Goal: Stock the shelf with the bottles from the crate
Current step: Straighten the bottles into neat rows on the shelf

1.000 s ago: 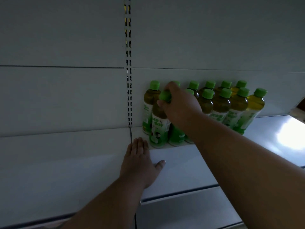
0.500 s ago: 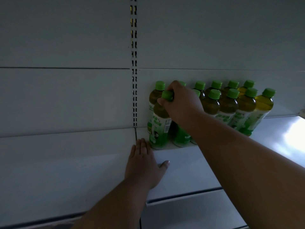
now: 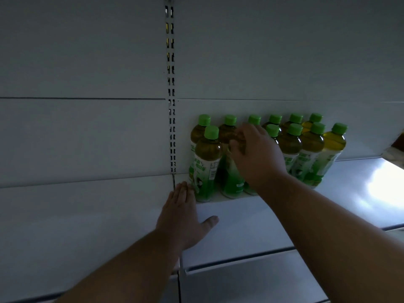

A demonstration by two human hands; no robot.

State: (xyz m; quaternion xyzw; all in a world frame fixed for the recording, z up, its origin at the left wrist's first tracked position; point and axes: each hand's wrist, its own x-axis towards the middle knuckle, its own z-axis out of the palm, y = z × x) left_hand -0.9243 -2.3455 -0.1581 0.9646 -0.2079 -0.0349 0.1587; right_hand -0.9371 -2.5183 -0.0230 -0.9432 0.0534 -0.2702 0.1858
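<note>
Right hand [image 3: 255,154] hides second front bottle's [image 3: 231,182] cap; its fingers blurred.

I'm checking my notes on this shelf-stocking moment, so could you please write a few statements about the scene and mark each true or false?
1. The left hand lies flat on the shelf. True.
2. The right hand grips a bottle by its cap. False: its fingers are spread in front of the bottles, gripping nothing.
3. All visible caps are green. True.
4. The front-left bottle lies on its side. False: it stands upright.
</note>
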